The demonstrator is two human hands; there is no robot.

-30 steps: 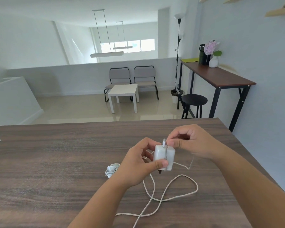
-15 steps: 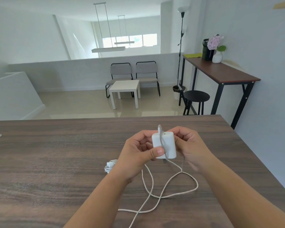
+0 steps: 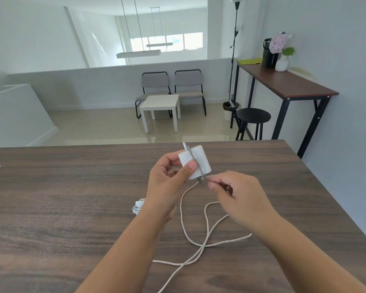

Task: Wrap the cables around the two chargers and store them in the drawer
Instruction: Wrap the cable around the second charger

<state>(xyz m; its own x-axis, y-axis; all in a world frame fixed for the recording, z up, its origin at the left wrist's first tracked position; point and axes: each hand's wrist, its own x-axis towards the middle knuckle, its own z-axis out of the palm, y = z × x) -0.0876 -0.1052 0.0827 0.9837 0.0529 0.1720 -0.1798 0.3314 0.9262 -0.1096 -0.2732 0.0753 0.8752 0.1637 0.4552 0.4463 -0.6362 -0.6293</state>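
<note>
Left hand (image 3: pixel 167 182) grips the white charger (image 3: pixel 195 163) above the dark wood table (image 3: pixel 72 197), thumb pressed on its near face, one turn of cable (image 3: pixel 207 225) running down that face just beside the thumb. Right hand (image 3: pixel 237 195) — just below and right of the charger — pinches the cable where it leaves the block's lower edge; the slack drops from that pinch into crossed loops on the table beneath both wrists. Second charger (image 3: pixel 138 206), already wound, lies on the table just left of the left wrist — partly hidden by it.

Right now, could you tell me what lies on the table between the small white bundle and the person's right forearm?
In the head view, loose loops of the white cable lie there, and the left forearm crosses above that stretch.
</note>
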